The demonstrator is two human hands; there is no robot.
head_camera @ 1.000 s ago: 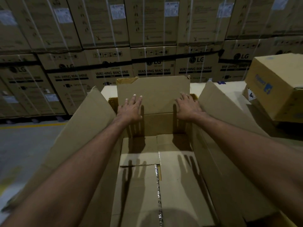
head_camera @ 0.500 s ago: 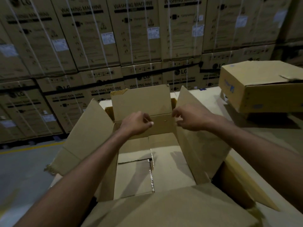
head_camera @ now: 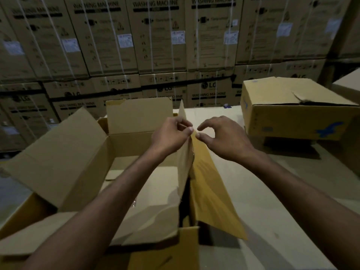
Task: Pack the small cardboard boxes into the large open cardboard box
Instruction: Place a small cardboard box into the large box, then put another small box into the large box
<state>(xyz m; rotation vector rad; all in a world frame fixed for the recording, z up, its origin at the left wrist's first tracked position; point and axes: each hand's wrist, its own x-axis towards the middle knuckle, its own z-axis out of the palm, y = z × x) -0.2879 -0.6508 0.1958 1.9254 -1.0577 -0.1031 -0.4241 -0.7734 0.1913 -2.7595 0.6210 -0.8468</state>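
The large open cardboard box (head_camera: pixel 64 164) stands in front of me with its flaps spread; nothing lies inside that I can see. My left hand (head_camera: pixel 170 133) pinches the top edge of the box's right flap (head_camera: pixel 206 191), which stands nearly upright. My right hand (head_camera: pixel 222 136) hovers just right of that edge, thumb and fingers curled and apart, fingertips close to the flap. A smaller cardboard box (head_camera: pixel 292 112) with blue marks sits on the surface at the right, its top flap partly torn.
A pale work surface (head_camera: pixel 263 191) carries both boxes. Stacked washing-machine cartons (head_camera: pixel 155 45) form a wall behind. Another carton corner (head_camera: pixel 348 88) shows at the far right. Grey floor (head_camera: pixel 9 190) lies to the left.
Both hands left the far wall of the box and came to the right flap. The flap has swung up to nearly vertical, and my view has pulled back and upward.
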